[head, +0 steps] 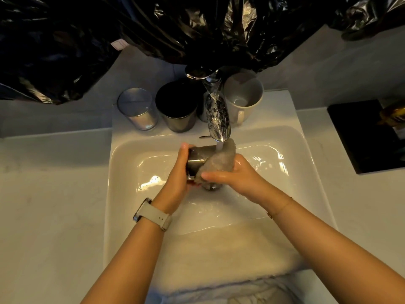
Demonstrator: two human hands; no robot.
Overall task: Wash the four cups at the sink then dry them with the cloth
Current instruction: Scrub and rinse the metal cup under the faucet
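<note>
Left hand (178, 170) curled round steel cup (198, 156), held sideways over sink (131, 163) under faucet (217, 115) stream. Right hand (235, 174) gripping wet cloth (221, 160), pressed to cup's open end. Behind sink basin: glass cup (137, 108), dark steel cup (177, 106), white mug (243, 97). White towel (219, 266) draped over sink's near edge.

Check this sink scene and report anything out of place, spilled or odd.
One oddity: crumpled black plastic sheeting drapes the wall above the chrome tap, hiding whatever is behind it. Otherwise nothing is spilled, tipped or broken.
</note>
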